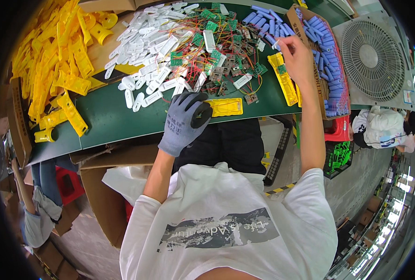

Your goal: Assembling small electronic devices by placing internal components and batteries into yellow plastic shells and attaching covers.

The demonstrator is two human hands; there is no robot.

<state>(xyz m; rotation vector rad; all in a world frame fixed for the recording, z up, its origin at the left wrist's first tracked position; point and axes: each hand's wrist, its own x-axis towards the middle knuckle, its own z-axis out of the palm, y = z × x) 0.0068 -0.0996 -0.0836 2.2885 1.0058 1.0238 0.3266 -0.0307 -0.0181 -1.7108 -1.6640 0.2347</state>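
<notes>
My left hand (pixel 183 123), in a grey glove with dark fingertips, is closed on the left end of a yellow plastic housing (pixel 228 107) at the table's front edge. The housing lies open side up, and its held end is hidden by the fingers. Farther right, my bare right hand (pixel 298 58) pinches a small white piece (pixel 276 44), too small to name. Just below those fingertips lies another yellow housing (pixel 285 83) with a green circuit board (pixel 281 69) in it. Blue cylindrical batteries (pixel 266 21) lie loose beyond the right hand.
Yellow housings (pixel 44 70) are heaped at the left. White plastic covers (pixel 146 39) and wired circuit boards (pixel 212 28) cover the middle of the green table (pixel 109 116). A cardboard box (pixel 315 88) of batteries and a fan (pixel 375 56) stand right. Other people sit on both sides.
</notes>
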